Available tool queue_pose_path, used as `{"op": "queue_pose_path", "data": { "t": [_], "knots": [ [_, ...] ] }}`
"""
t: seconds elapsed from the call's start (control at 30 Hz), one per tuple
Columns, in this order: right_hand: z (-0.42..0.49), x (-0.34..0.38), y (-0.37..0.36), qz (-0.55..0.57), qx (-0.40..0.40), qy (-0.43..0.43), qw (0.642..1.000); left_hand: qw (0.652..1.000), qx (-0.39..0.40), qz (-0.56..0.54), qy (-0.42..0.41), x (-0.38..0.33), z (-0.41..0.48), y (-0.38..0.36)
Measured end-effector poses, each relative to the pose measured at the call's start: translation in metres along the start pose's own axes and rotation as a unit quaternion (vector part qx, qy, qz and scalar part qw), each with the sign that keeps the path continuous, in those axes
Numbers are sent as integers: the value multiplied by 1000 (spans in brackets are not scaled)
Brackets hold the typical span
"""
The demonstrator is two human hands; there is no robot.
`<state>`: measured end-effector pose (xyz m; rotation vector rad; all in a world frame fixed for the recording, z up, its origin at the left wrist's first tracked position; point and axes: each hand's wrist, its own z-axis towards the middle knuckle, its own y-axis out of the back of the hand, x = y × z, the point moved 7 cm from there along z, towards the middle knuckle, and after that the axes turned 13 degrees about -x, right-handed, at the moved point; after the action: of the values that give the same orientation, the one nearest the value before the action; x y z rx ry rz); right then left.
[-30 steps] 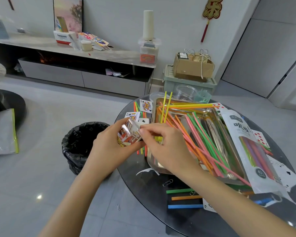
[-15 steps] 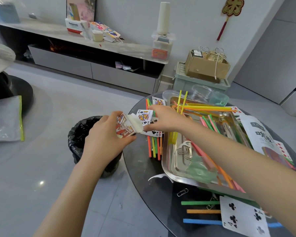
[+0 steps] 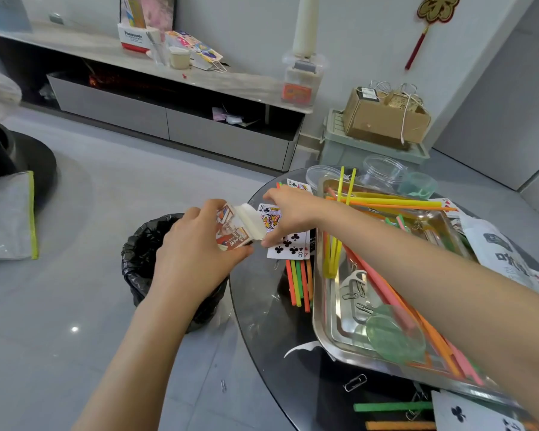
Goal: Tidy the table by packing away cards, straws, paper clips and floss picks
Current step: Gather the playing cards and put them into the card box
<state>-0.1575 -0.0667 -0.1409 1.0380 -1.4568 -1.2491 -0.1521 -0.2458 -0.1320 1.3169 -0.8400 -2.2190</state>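
Filling right side: round dark glass table (image 3: 321, 396); on it, steel tray (image 3: 316, 306) heaped with coloured straws (image 3: 395, 203); left of table, on floor, black-lined bin (image 3: 137, 253); above bin, left hand (image 3: 193, 259) clasping open card box (image 3: 231, 231); right hand (image 3: 293, 216) arched over king of clubs (image 3: 271, 217) and eight of clubs (image 3: 290, 247) at table's far-left edge, fingertips on them, gripping or merely touching impossible to tell; inside tray, floss pick (image 3: 353, 276); near tray, loose paper clip (image 3: 354, 382).
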Motion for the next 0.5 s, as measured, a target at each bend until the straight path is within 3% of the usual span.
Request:
{"op": "queue_pose_path", "data": {
  "t": [0.2, 0.4, 0.5],
  "knots": [
    [-26, -3, 52, 121, -185, -10, 975, 1000, 9, -23, -5, -5, -1, 1],
    [-64, -26, 74, 314, -172, -113, 927, 999, 34, -31, -18, -18, -9, -5],
    [-77, -31, 72, 270, -209, -130, 931, 997, 58, -41, -21, -24, -15, -13]
  ]
}}
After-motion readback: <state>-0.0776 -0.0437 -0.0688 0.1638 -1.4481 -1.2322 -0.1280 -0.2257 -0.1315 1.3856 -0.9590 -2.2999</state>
